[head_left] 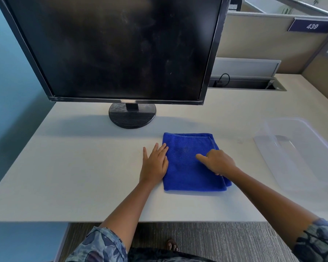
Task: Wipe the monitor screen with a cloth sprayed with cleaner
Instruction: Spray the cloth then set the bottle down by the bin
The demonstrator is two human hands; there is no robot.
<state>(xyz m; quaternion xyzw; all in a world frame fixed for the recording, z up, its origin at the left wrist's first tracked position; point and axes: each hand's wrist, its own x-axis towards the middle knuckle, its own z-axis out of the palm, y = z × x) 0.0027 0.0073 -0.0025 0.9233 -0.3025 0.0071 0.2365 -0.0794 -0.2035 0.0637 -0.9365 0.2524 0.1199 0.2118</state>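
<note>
A black monitor (117, 46) with a dusty, smudged dark screen stands on its round base (132, 116) at the back of the white desk (74, 176). In front of it lies a folded blue cloth (187, 163), flat on the desk. My left hand (154, 163) lies flat with straight fingers on the desk, touching the cloth's left edge. My right hand (217, 162) rests on the cloth's right side, the index finger stretched out over it and the other fingers curled at the cloth's right edge. No spray bottle is in view.
A clear plastic tub (299, 148) stands at the desk's right side. Behind the monitor, a cable tray slot (246, 84) with a black cable sits below beige partitions. A blue wall lies to the left. The desk's front edge is near my body.
</note>
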